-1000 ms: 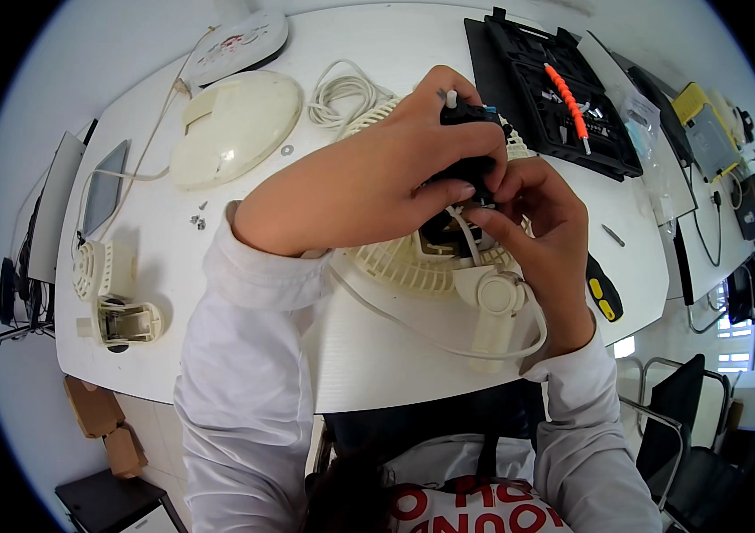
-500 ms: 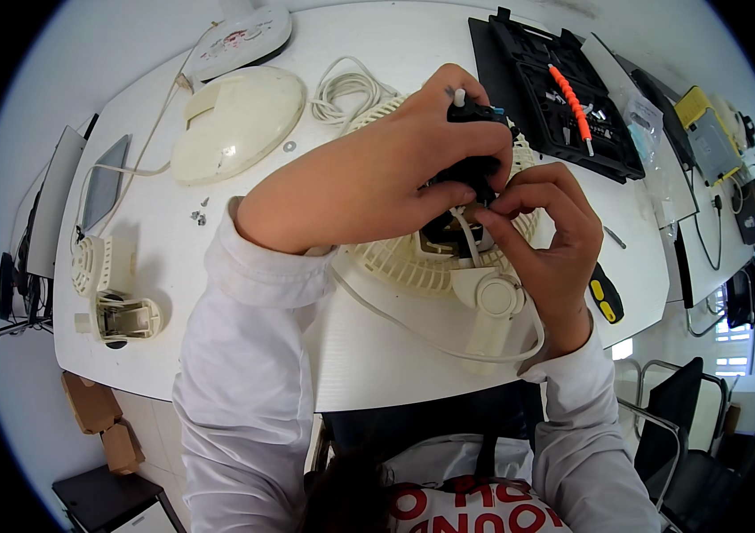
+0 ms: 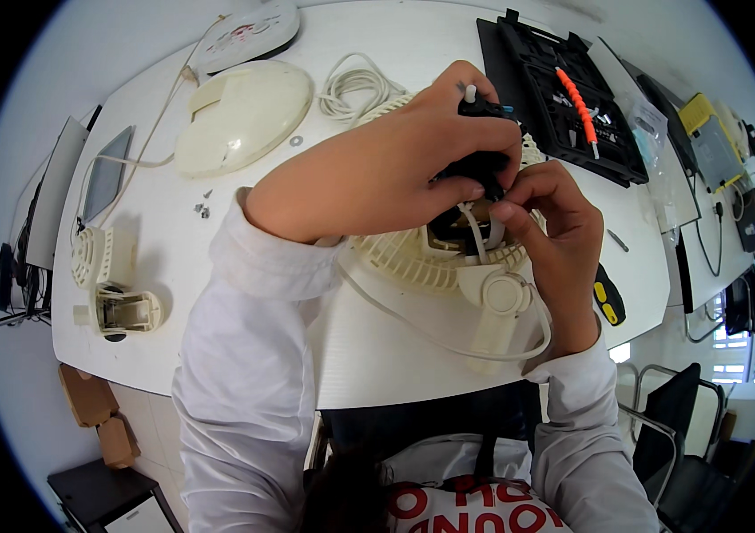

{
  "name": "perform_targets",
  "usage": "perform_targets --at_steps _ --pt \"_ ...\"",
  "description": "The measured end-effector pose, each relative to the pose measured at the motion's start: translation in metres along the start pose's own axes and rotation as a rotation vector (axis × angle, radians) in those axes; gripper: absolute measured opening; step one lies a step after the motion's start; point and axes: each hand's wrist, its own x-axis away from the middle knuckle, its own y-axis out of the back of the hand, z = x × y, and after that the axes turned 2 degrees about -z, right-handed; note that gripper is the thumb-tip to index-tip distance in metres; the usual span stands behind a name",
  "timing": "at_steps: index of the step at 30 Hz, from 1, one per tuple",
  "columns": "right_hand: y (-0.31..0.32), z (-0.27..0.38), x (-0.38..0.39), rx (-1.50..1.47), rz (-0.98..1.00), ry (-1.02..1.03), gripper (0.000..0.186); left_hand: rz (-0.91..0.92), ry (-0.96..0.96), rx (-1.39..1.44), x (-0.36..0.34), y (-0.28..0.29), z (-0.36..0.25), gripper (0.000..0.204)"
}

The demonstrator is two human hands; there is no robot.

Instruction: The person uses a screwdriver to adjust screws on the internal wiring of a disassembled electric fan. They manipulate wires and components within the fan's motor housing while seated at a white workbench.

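My left hand (image 3: pixel 449 142) is closed around a black fan motor unit (image 3: pixel 477 167) with a small white knob (image 3: pixel 470 92) sticking up from its top. At its lower edge the thumb and fingers of my right hand (image 3: pixel 560 218) are pinched together; what lies between their tips is too small to make out. Beneath both hands rests a cream fan grille (image 3: pixel 404 259), partly covered by them. A cream swivel neck (image 3: pixel 504 295) extends from it toward me, and a white cable (image 3: pixel 413 334) loops around in front.
A cream fan base (image 3: pixel 244 120) lies at the far left, with loose screws (image 3: pixel 203 210) and a washer (image 3: pixel 296 140) nearby. Cream housing pieces (image 3: pixel 124 313) stand at the left edge. At right are an open black toolbox (image 3: pixel 564 115) and a black-and-yellow tool handle (image 3: pixel 608 296).
The whole view has shifted slightly. Both hands stay on the motor unit in nearly the same pose, the right fingertips still pinched at its lower edge.
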Motion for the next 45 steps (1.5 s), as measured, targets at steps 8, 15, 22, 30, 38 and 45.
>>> perform_targets --at_steps 8,15,22,30,38,45 --pt "-0.002 0.001 0.000 -0.078 -0.024 -0.040 0.015 -0.004 -0.002 -0.009 0.001 0.000 0.000 0.021" --pt "-0.005 0.005 0.001 -0.064 -0.051 -0.090 0.017 0.010 0.020 -0.003 0.001 0.001 0.000 0.024" --pt "-0.008 0.001 0.003 -0.034 -0.094 -0.002 0.021 0.020 -0.010 0.023 0.001 -0.003 0.005 0.026" --pt "-0.008 0.003 0.006 -0.004 -0.088 0.006 0.020 0.027 -0.007 0.037 0.002 -0.002 0.005 0.028" --pt "-0.008 0.002 0.006 0.037 -0.078 0.034 0.020 0.052 0.055 0.059 0.002 0.000 0.001 0.026" --pt "-0.001 0.001 0.007 0.178 -0.068 0.196 0.025 0.022 0.007 0.069 0.001 -0.001 0.001 0.023"
